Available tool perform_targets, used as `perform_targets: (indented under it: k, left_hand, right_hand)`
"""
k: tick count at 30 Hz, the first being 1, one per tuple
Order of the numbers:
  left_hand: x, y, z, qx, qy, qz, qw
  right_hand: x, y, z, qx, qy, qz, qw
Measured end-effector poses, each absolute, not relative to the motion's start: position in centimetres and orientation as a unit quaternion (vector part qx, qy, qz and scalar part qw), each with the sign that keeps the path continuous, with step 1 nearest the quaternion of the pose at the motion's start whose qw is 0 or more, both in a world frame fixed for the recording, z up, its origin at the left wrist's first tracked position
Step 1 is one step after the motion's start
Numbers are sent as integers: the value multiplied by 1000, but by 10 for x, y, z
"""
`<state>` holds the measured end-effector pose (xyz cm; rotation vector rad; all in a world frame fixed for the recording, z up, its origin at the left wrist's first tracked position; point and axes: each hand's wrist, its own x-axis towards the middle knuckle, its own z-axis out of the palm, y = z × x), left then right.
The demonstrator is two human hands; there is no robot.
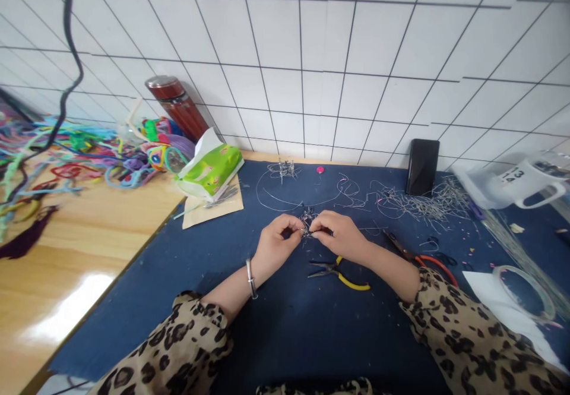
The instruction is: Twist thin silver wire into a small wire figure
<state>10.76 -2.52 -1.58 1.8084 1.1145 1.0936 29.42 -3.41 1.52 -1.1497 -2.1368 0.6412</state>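
Observation:
Over the middle of the dark blue mat (276, 318), my left hand (278, 243) and my right hand (341, 237) meet at a small tangle of dark and silvery wire (307, 217). Each hand pinches one side of it between thumb and fingers; the exact shape between the fingertips is too small to make out. Thin wire stretches away behind the tangle. Just below my right hand lie pliers with yellow handles (354, 283), their jaws pointing left. Scissors with orange handles (436, 264) rest beside my right forearm.
Loose wire pieces (427, 202) and a black phone (422, 167) are at the back right, near a white mug (528, 181). A green tissue pack (214, 169), a red flask (178, 107) and colourful pipe cleaners (80, 151) stand or lie left. A clear ring (547, 300) lies right.

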Motion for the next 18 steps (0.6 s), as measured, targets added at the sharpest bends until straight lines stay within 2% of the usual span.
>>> perform_targets:
  k: [5,18]
  left_hand:
    - [107,-25,-13,732,425,422,326]
    - [105,-26,-15,746,422,419,300]
  right_hand:
    - [295,-34,15,-436,-807,239,317]
    - [295,-34,15,-438,-803,241,325]
